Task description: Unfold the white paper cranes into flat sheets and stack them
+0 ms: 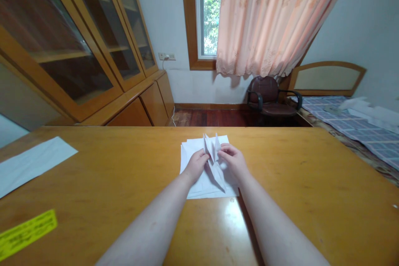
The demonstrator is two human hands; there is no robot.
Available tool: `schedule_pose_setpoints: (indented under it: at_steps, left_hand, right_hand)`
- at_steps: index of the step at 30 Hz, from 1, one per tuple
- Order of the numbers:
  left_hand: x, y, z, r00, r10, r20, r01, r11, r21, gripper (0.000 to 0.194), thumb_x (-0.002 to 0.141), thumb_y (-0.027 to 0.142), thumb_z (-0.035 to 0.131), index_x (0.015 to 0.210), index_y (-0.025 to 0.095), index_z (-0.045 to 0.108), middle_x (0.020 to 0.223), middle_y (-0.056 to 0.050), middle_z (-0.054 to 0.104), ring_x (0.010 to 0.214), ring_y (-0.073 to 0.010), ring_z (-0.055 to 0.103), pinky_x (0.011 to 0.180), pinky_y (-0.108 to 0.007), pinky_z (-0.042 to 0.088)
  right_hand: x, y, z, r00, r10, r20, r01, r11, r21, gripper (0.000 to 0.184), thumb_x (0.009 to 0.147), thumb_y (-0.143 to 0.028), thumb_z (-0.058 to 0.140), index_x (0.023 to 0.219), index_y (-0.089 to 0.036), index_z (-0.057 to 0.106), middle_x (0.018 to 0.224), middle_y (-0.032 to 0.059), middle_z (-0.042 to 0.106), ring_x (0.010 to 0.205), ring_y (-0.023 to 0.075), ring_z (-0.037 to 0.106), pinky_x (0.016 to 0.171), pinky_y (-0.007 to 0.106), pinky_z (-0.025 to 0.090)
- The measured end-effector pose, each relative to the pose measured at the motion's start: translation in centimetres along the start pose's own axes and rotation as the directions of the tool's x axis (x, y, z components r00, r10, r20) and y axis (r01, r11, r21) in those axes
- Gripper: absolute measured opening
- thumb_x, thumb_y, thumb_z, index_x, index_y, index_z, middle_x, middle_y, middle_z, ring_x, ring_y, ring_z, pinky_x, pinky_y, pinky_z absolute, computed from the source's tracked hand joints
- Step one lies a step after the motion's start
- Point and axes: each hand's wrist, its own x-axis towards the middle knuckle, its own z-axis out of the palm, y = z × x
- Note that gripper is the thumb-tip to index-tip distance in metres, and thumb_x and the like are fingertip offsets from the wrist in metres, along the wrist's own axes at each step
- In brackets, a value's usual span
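Observation:
A partly folded white paper model (213, 151) stands with two pointed flaps up and a long point toward me. My left hand (196, 165) pinches its left side and my right hand (234, 161) pinches its right side; both are closed on it. Under it lies a small stack of white paper sheets (199, 189) on the wooden table (124, 183). My forearms reach in from the bottom edge.
A white paper strip (29, 164) and a yellow label (26, 232) lie at the table's left. Glass-door cabinets (77, 41) stand at left, a dark chair (271, 97) and a bed (358, 126) beyond the table, a pink curtain (274, 16) at the window.

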Motion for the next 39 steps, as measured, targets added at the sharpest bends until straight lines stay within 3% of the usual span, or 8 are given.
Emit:
schedule_pose_setpoints:
  at_steps: [4,7,10,16,20,25,30,39]
  left_hand:
    - [0.6,-0.2,0.0,0.992,-0.075,-0.101,0.053,0.977,-0.205,0.03,0.073,0.03,0.051,0.094,0.012,0.063,0.083,-0.005,0.067,0.074,-0.0186,0.059,0.071,-0.03,0.045]
    - [0.9,-0.4,-0.3,0.982,-0.073,-0.174,0.024,0.962,-0.272,0.029,0.074,0.031,0.052,0.097,0.014,0.06,0.082,-0.003,0.066,0.071,-0.0163,0.059,0.068,-0.028,0.045]
    - [0.9,-0.5,-0.5,0.979,-0.066,-0.193,0.019,0.971,-0.238,0.025,0.075,0.031,0.053,0.094,0.015,0.059,0.077,-0.001,0.064,0.067,-0.0141,0.057,0.064,-0.025,0.043]
    - [0.4,0.3,0.1,0.997,0.01,-0.078,-0.016,0.997,-0.073,0.019,0.076,0.026,0.055,0.092,0.015,0.053,0.086,-0.003,0.063,0.074,-0.0137,0.059,0.066,-0.024,0.045]
    - [0.1,0.3,0.5,0.998,0.067,-0.02,-0.067,0.998,0.019,0.04,0.071,0.02,0.061,0.107,0.018,0.043,0.099,-0.006,0.061,0.082,-0.0138,0.06,0.074,-0.027,0.047]
    - [-0.4,-0.2,0.4,0.994,0.105,-0.002,-0.1,0.956,0.276,0.039,0.069,0.014,0.059,0.105,0.018,0.046,0.096,-0.004,0.061,0.083,-0.0149,0.06,0.077,-0.03,0.048]
    - [-0.4,-0.3,0.2,0.98,0.2,0.022,-0.197,0.932,0.304,0.048,0.071,0.009,0.055,0.116,0.019,0.043,0.104,-0.006,0.059,0.093,-0.0161,0.059,0.085,-0.032,0.047]
    - [-0.1,-1.3,-0.2,0.958,0.273,-0.087,-0.219,0.893,0.392,0.095,0.072,0.019,0.063,0.142,0.027,0.0,0.127,-0.014,0.043,0.087,-0.014,0.057,0.086,-0.038,0.047]
  right_hand:
    - [-0.1,0.1,-0.3,0.995,0.08,0.067,-0.089,0.985,0.148,0.015,0.068,-0.032,0.067,0.081,-0.024,0.066,0.092,0.0015,0.061,0.072,0.0135,0.054,0.064,0.026,0.042]
    - [-0.6,-0.3,-0.3,0.971,0.072,0.229,-0.092,0.993,0.079,0.027,0.077,-0.044,0.053,0.076,-0.022,0.068,0.115,0.0048,0.057,0.094,0.0198,0.054,0.076,0.03,0.043]
    - [-0.9,-0.6,0.1,0.957,0.112,0.269,-0.096,0.993,-0.072,0.036,0.08,-0.048,0.048,0.07,-0.02,0.068,0.111,0.006,0.06,0.098,0.021,0.054,0.082,0.031,0.04]
    - [-0.5,0.0,0.7,0.985,0.155,0.078,-0.138,0.972,-0.188,0.017,0.062,-0.031,0.07,0.067,-0.019,0.061,0.067,-0.0004,0.06,0.065,0.0142,0.052,0.065,0.027,0.04]
    - [-0.2,0.3,0.5,0.997,0.078,-0.028,-0.082,0.977,-0.199,0.014,0.064,-0.028,0.068,0.073,-0.018,0.061,0.071,0.0004,0.06,0.068,0.0142,0.053,0.067,0.027,0.04]
    - [-0.5,0.2,0.5,0.997,0.076,0.03,-0.066,0.966,-0.249,0.02,0.065,-0.032,0.067,0.077,-0.018,0.061,0.07,0.0005,0.06,0.064,0.0136,0.052,0.062,0.026,0.041]
    - [-0.6,0.2,0.7,0.998,0.05,0.024,-0.039,0.939,-0.342,0.022,0.063,-0.033,0.069,0.078,-0.018,0.061,0.068,-0.0002,0.059,0.06,0.0132,0.05,0.059,0.026,0.04]
    - [-0.5,0.0,0.6,0.993,-0.002,-0.114,-0.032,0.954,-0.299,0.021,0.066,-0.034,0.067,0.074,-0.019,0.054,0.064,-0.0028,0.055,0.058,0.0123,0.05,0.057,0.025,0.039]
